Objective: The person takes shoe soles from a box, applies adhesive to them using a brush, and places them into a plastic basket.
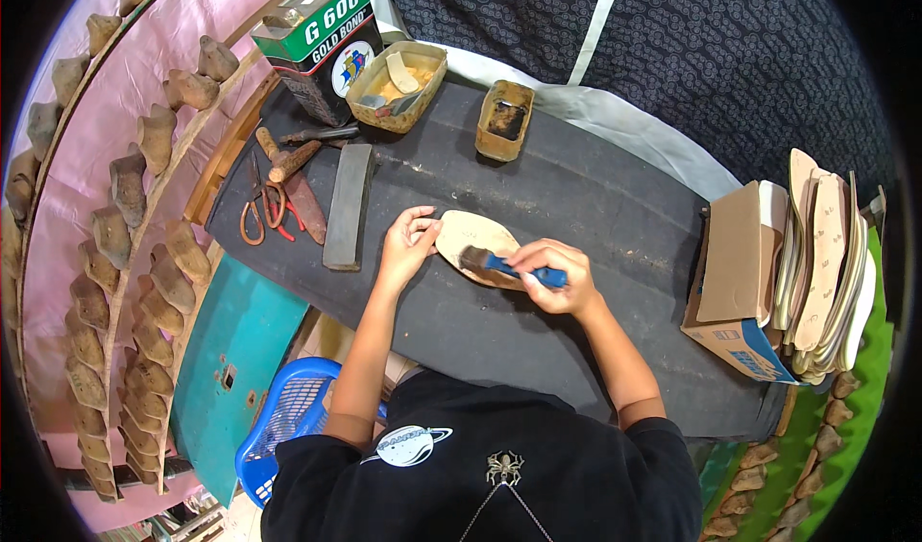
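A pale beige shoe insole (pixel 462 228) lies on the dark tabletop in front of me. My left hand (pixel 409 246) pinches its left edge between thumb and fingers. My right hand (pixel 557 275) is closed round the blue handle of a brush (pixel 503 264). The brush's dark bristles rest on the middle of the insole, where a brownish patch shows. The insole's right end is partly hidden behind my right hand and the brush.
Left on the table (pixel 615 283) are a whetstone block (pixel 348 208), scissors (pixel 257 196) and wooden-handled tools. Behind stand a metal can (pixel 322 52), a scrap tub (pixel 398 88) and a smaller tub (pixel 504 120). A carton (pixel 735 254) of insoles stands right; shoe lasts (pixel 156 139) line racks at left.
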A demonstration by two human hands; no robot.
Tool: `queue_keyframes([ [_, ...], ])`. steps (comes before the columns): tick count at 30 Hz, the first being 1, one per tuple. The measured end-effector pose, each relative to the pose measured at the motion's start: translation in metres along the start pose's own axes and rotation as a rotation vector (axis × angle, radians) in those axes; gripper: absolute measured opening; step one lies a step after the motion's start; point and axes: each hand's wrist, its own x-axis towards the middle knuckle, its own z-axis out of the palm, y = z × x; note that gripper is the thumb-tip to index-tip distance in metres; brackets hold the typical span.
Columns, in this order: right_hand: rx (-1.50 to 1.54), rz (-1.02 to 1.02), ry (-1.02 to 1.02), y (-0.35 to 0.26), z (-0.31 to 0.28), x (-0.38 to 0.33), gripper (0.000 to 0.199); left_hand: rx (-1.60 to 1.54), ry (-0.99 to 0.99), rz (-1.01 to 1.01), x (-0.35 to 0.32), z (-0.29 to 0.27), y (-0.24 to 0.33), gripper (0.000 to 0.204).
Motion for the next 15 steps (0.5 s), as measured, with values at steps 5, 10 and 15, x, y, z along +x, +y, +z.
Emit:
queue_keyframes([
  [5, 0.050, -0.037, 0.064, -0.002, -0.022, -0.002, 0.008, 0.024, 0.009, 0.045, -0.002, 0.001, -0.002, 0.027],
  [10, 0.014, 0.052, 0.141, -0.002, -0.014, -0.003, 0.004, 0.015, 0.026, 0.093, -0.001, 0.002, -0.004, 0.024],
  [15, 0.018, 0.107, -0.021, 0.002, -0.004, -0.002, 0.007, 0.024, 0.024, 0.103, 0.000, 0.003, -0.007, 0.024],
])
